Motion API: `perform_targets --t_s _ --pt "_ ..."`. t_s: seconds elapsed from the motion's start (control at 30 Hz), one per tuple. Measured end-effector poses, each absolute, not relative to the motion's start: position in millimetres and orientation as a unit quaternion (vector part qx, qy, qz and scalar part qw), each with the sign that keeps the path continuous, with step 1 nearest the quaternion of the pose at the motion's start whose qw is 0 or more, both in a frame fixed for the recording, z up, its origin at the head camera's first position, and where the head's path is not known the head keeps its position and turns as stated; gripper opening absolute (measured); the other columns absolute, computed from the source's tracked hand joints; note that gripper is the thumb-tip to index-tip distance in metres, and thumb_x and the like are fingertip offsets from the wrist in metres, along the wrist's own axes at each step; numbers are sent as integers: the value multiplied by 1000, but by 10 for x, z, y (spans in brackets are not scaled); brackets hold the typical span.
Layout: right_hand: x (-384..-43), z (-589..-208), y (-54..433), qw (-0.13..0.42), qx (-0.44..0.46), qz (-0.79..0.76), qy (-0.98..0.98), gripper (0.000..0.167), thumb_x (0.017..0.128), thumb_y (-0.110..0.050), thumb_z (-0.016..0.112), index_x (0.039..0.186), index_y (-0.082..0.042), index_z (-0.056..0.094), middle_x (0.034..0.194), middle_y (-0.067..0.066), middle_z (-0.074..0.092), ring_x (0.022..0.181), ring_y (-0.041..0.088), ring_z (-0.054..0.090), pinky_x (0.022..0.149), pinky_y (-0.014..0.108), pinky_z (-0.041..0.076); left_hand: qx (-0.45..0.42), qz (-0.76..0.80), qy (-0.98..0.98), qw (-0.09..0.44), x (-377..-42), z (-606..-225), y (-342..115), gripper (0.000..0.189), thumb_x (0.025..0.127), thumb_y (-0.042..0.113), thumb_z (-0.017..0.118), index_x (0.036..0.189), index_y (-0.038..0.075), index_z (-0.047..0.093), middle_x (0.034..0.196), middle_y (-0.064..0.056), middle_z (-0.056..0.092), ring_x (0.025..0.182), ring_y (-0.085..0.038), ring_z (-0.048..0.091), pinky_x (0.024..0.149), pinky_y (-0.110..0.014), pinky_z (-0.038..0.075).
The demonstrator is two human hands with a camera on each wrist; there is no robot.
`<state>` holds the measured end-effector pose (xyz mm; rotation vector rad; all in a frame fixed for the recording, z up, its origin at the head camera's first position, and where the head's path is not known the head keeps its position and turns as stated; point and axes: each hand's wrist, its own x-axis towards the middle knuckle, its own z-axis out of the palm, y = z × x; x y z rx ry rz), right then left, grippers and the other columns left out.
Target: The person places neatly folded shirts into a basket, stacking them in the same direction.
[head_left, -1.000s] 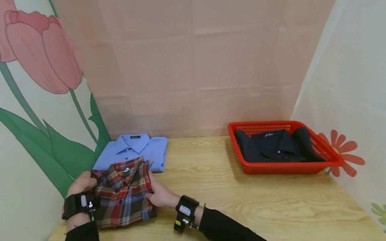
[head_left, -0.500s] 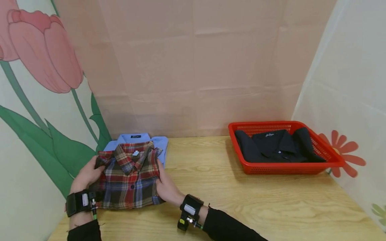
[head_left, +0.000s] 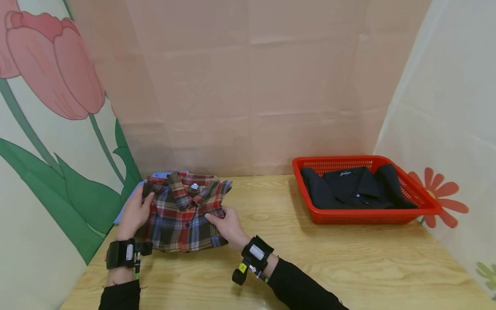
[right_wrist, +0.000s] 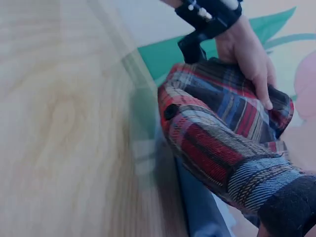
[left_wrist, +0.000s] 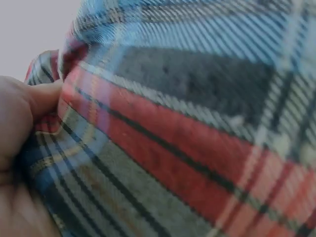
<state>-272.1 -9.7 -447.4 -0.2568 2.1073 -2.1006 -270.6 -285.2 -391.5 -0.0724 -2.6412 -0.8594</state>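
A folded plaid flannel shirt [head_left: 190, 226] in red, blue and dark brown hangs between both hands in the head view, collar towards the back wall. Its left side is gripped by my left hand [head_left: 133, 214], thumb on top; in the left wrist view that hand's thumb [left_wrist: 47, 96] presses into the cloth. My right hand [head_left: 231, 228] pinches the opposite side, thumb over the front. Beneath and behind the plaid shirt lies a folded light blue shirt [head_left: 159, 175], mostly covered. From the right wrist view, the plaid shirt [right_wrist: 212, 133] appears raised off the table, above the blue shirt [right_wrist: 197, 202].
A red plastic basket [head_left: 373, 212] stands at the back right of the wooden table [head_left: 310, 258]. Inside it is a folded black shirt [head_left: 350, 185]. A pinkish wall covering [head_left: 248, 86] closes off the back, and flower-printed side panels [head_left: 58, 237] flank the table.
Both hands have carried the plaid shirt away from the front edge and to the right, over the blue shirt, which is now mostly hidden. The basket has stayed put.
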Motion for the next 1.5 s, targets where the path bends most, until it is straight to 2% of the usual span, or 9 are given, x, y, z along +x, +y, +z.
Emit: perform_targets --t_s 0.07,0.33,0.5,0.67,0.9,1.07,1.27,1.4,1.5 --pt "-2736 -4481 -45 81 -93 -707 697 26 96 -24 65 116 -8 68 108 6 70 91 12 64 78 26 50 -36 -320 -931 173 -2724 -3918 -2795 42 106 31 42 128 -5 45 113 -31 57 104 -48 57 82 -57 45" --pt "-2866 -4528 122 60 -83 -746 658 31 99 -21 60 125 -6 64 122 9 67 102 13 62 86 27 49 -63 -434 -896 74 -2751 -3896 -2590 49 95 50 58 114 5 57 87 -15 59 70 -23 53 62 -36 43" --pt "-2929 -4509 222 38 -66 -760 645 32 97 -24 63 124 -7 66 120 9 66 100 14 62 85 28 50 -90 -445 -890 29 -2763 -3895 -2474 42 94 36 66 121 5 58 101 -14 66 85 -21 62 73 -36 51" --pt "-2942 -4509 321 42 -63 -760 645 33 97 -25 63 124 -7 66 118 10 67 96 14 63 82 28 52 -97 -449 -888 20 -2769 -3902 -2340 43 99 33 60 133 8 54 125 -16 61 111 -32 60 90 -47 50" --pt "-2975 -4493 479 18 -94 -727 680 35 99 -30 59 128 -12 64 131 6 62 117 18 58 98 34 47 -128 -413 -899 73 -2805 -3931 -2191 51 104 35 48 150 15 39 146 -21 47 132 -43 46 103 -60 40" --pt "-2980 -4415 635 -5 -119 -712 693 33 101 -28 56 127 -11 64 129 8 63 116 20 60 97 35 47 -137 -388 -904 120 -2819 -3916 -2028 46 105 35 45 145 14 43 136 -24 56 121 -43 56 94 -58 46" --pt "-2924 -4294 808 24 -111 -732 672 34 101 -33 55 124 -9 63 110 7 68 93 17 66 81 32 53 -151 -377 -895 184 -2808 -3889 -1831 37 104 33 47 135 13 52 108 -21 68 87 -36 65 72 -47 48" --pt "-2875 -4213 911 59 -78 -762 640 41 97 -41 59 123 -10 63 97 5 69 82 19 67 74 34 55 -159 -384 -884 213 -2823 -3887 -1730 34 104 31 49 132 12 55 113 -22 68 92 -36 67 73 -48 51" --pt "-2833 -4153 987 94 -68 -772 625 47 94 -44 62 129 -12 59 102 4 69 87 18 67 76 34 55 -158 -398 -877 219 -2833 -3892 -1662 34 104 30 49 134 13 54 114 -22 68 87 -35 67 70 -46 50"
